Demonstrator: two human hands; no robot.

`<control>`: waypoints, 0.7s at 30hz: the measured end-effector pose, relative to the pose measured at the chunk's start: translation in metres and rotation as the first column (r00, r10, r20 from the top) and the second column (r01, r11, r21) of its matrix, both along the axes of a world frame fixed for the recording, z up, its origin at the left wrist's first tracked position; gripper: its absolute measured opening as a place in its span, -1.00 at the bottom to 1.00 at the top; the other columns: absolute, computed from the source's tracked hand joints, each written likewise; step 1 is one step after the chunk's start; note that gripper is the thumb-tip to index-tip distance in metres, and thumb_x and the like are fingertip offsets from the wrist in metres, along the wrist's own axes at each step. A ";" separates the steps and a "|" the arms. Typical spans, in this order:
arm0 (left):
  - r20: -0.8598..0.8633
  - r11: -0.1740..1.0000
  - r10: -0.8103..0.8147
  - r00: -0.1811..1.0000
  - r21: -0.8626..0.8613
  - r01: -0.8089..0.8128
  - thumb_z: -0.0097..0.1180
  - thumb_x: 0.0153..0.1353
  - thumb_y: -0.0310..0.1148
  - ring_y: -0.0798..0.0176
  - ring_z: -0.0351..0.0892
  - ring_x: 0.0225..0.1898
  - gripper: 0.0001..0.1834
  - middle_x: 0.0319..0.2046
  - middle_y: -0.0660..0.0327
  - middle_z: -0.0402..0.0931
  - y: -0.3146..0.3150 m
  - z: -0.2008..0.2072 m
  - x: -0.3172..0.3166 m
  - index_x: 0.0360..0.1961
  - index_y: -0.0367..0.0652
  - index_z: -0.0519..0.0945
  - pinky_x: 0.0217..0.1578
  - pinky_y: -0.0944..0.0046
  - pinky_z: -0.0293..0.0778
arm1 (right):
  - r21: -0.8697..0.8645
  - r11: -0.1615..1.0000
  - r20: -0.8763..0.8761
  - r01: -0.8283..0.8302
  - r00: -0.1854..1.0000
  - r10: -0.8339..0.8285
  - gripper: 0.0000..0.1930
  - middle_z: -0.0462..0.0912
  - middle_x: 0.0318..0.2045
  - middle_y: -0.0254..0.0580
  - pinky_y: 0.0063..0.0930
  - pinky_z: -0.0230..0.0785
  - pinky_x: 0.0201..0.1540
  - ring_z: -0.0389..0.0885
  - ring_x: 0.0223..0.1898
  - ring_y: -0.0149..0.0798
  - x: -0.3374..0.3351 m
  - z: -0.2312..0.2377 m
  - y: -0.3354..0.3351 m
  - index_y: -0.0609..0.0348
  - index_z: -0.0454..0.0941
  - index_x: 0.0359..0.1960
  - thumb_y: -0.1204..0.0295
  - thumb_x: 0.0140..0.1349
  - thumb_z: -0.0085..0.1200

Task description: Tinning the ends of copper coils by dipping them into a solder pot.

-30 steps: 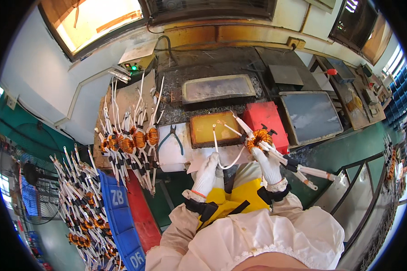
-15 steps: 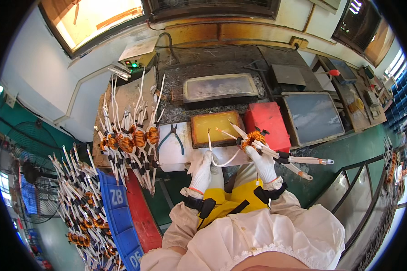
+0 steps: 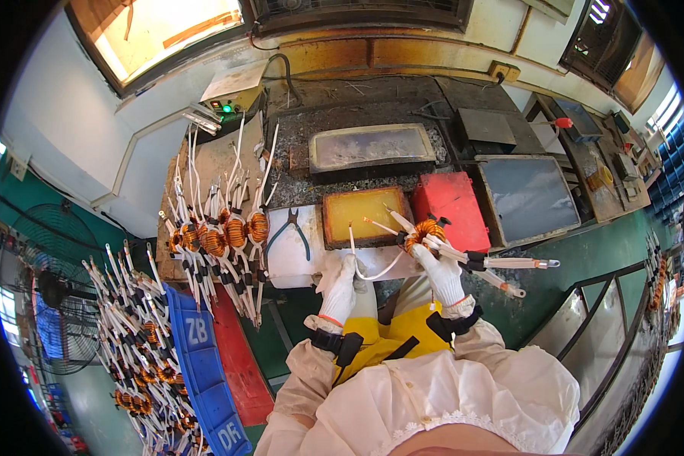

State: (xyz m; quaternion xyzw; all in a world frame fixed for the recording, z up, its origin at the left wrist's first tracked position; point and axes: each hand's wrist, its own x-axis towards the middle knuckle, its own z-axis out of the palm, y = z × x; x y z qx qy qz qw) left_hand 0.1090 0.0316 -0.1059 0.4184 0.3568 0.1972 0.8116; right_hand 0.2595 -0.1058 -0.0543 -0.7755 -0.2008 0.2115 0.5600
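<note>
My right hand (image 3: 442, 275), in a white glove, grips a copper-wound toroidal coil (image 3: 424, 232) with white sleeved leads and black bands. The coil's thick leads point right, past the red box. My left hand (image 3: 337, 287), gloved too, pinches one white lead (image 3: 380, 275) that loops across from the coil; its bare copper tip stands upright above my fingers. Just beyond both hands lies a shallow tray of yellowish stuff (image 3: 365, 215), with other lead tips of the coil over its right part. Pliers (image 3: 290, 234) with dark green handles rest left of the tray.
Several similar coils (image 3: 220, 232) stand at the bench's left, and many more fill a blue bin (image 3: 205, 372) beside me. A rectangular pot with a greyish surface (image 3: 372, 147) sits farther back. Right of the tray are a red box (image 3: 452, 211) and a grey-topped tray (image 3: 528, 197).
Hardly anything differs. The coil's right-hand leads have shifted slightly, and the blue bin appears a little farther right at its lower end. Both hands keep their hold.
</note>
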 end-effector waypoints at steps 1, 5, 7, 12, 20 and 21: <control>-0.001 1.000 0.001 1.000 0.000 -0.001 -0.15 0.34 -0.02 0.48 0.26 -0.64 -0.61 -0.59 0.34 0.37 0.000 0.000 -0.001 -0.47 -0.09 0.44 -0.58 0.46 0.27 | -0.010 1.000 0.042 -0.009 0.999 0.010 -0.51 0.54 -0.30 -0.17 -0.57 0.42 -0.29 0.59 -0.35 -0.40 0.000 -0.001 0.000 0.28 0.45 -0.09 0.12 0.09 0.15; 0.003 1.000 -0.004 1.000 0.018 0.004 -0.16 0.34 -0.02 0.47 0.26 -0.65 -0.60 -0.59 0.34 0.37 -0.002 0.002 -0.003 -0.47 -0.09 0.44 -0.60 0.45 0.27 | 0.029 1.000 0.059 0.001 0.998 -0.002 -0.51 0.54 -0.30 -0.19 -0.55 0.42 -0.27 0.58 -0.33 -0.40 -0.006 0.009 -0.002 0.30 0.45 -0.09 0.14 0.08 0.15; -0.012 0.999 0.005 1.000 0.041 -0.004 -0.16 0.34 -0.02 0.47 0.27 -0.65 -0.60 -0.59 0.34 0.37 -0.003 0.004 -0.004 -0.47 -0.09 0.44 -0.60 0.46 0.27 | 0.029 1.000 -0.016 -0.004 1.000 0.004 -0.53 0.54 -0.31 -0.19 -0.55 0.40 -0.25 0.56 -0.31 -0.40 -0.008 0.016 -0.002 0.29 0.46 -0.10 0.16 0.10 0.15; 0.004 0.999 -0.029 1.000 0.044 0.028 -0.17 0.35 -0.04 0.49 0.29 -0.63 -0.61 -0.57 0.34 0.38 0.000 0.018 0.002 -0.45 -0.09 0.46 -0.56 0.51 0.27 | 0.168 0.985 0.029 0.045 0.998 -0.051 -0.59 0.54 -0.31 -0.20 -0.58 0.39 -0.26 0.55 -0.29 -0.43 0.009 -0.008 -0.005 0.33 0.45 -0.11 0.26 0.12 0.14; 0.137 0.977 -0.117 0.984 0.191 0.090 -0.01 0.29 -0.14 0.53 0.34 -0.36 -0.69 -0.33 0.38 0.38 0.038 0.072 0.058 -0.17 -0.18 0.46 -0.34 0.49 0.31 | 0.565 0.816 -0.240 0.124 0.971 0.019 -0.66 0.57 -0.34 -0.20 -0.57 0.46 -0.52 0.55 -0.59 -0.40 0.068 0.013 0.038 0.29 0.37 -0.06 0.30 0.25 -0.02; 0.145 0.975 -0.118 0.982 0.203 0.088 -0.01 0.29 -0.14 0.53 0.34 -0.36 -0.69 -0.33 0.38 0.38 0.041 0.073 0.065 -0.17 -0.18 0.46 -0.34 0.49 0.31 | 0.570 0.806 -0.243 0.163 0.970 -0.024 -0.66 0.57 -0.33 -0.20 -0.58 0.45 -0.53 0.54 -0.60 -0.40 0.078 0.006 0.045 0.29 0.37 -0.06 0.28 0.25 -0.02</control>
